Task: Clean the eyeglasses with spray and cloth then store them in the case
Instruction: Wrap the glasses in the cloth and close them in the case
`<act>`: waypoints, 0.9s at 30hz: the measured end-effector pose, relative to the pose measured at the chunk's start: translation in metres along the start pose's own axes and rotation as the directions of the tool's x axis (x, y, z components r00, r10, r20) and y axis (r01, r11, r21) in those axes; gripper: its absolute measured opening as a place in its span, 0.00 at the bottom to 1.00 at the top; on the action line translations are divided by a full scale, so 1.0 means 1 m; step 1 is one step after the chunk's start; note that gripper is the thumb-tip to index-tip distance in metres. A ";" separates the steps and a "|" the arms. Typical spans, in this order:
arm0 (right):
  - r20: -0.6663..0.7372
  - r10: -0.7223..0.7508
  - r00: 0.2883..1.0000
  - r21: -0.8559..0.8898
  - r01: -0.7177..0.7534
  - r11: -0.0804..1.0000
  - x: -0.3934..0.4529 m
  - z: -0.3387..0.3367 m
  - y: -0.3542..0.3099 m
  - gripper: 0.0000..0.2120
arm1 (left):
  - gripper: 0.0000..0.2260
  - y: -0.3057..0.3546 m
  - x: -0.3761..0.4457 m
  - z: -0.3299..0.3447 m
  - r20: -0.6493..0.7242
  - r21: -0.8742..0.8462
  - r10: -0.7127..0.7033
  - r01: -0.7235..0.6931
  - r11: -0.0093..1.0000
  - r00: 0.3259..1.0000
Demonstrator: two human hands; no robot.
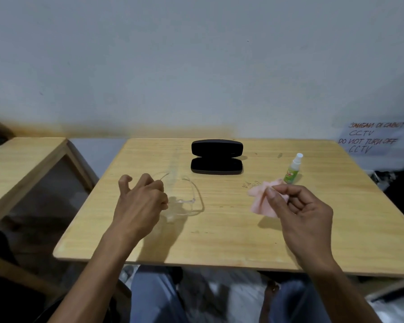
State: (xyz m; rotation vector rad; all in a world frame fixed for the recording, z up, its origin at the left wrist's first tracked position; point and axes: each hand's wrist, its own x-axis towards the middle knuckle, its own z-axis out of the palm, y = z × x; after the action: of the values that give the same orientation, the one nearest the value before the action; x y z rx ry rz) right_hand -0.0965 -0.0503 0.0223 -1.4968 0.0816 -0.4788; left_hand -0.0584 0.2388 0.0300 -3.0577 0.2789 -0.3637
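Observation:
Clear-framed eyeglasses (186,201) are just above the wooden table (219,241), left of centre, with their arms unfolded. My left hand (141,199) pinches them at their left side. My right hand (299,210) pinches a pink cloth (259,199) between thumb and fingers, and the cloth hangs slightly above the table. A black glasses case (217,157) lies open at the back centre of the table. A small green spray bottle (293,170) with a white cap stands upright at the back right, just beyond the cloth.
A second wooden table (21,159) stands to the left across a gap. A handwritten paper sign (371,138) hangs on the wall at the right. My knees (154,297) show below the near table edge.

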 end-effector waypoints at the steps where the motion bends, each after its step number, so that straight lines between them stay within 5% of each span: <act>1: -0.002 0.002 1.000 0.002 -0.002 1.000 -0.001 0.001 0.000 0.05 | 0.05 -0.003 0.000 0.002 -0.007 -0.022 -0.006 0.006 1.000 1.000; 14: 0.009 0.080 0.997 0.000 -0.080 0.997 -0.003 0.006 0.005 0.04 | 0.12 -0.015 -0.004 0.013 0.019 -0.221 -0.101 0.103 0.970 0.995; 17: 0.013 0.115 0.993 0.012 -0.115 0.993 -0.003 0.007 0.004 0.04 | 0.15 -0.010 -0.010 0.010 -0.096 -0.308 -0.116 0.081 0.948 0.989; 20: 0.037 0.146 0.989 0.036 -0.148 0.988 -0.007 0.010 -0.001 0.03 | 0.17 0.016 -0.020 -0.006 -0.196 -0.498 -0.181 0.061 0.865 0.964; 27: 0.087 0.238 0.967 0.154 -0.249 0.956 -0.020 0.017 -0.018 0.09 | 0.16 0.110 -0.037 -0.030 -0.171 -0.846 -0.164 -0.060 0.530 0.972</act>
State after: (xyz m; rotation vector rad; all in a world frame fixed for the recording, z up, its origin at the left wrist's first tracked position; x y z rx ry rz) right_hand -0.1134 -0.0270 0.0367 -1.3185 0.1675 -0.2297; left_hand -0.1196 0.1367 0.0430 -4.0097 0.5063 -0.8091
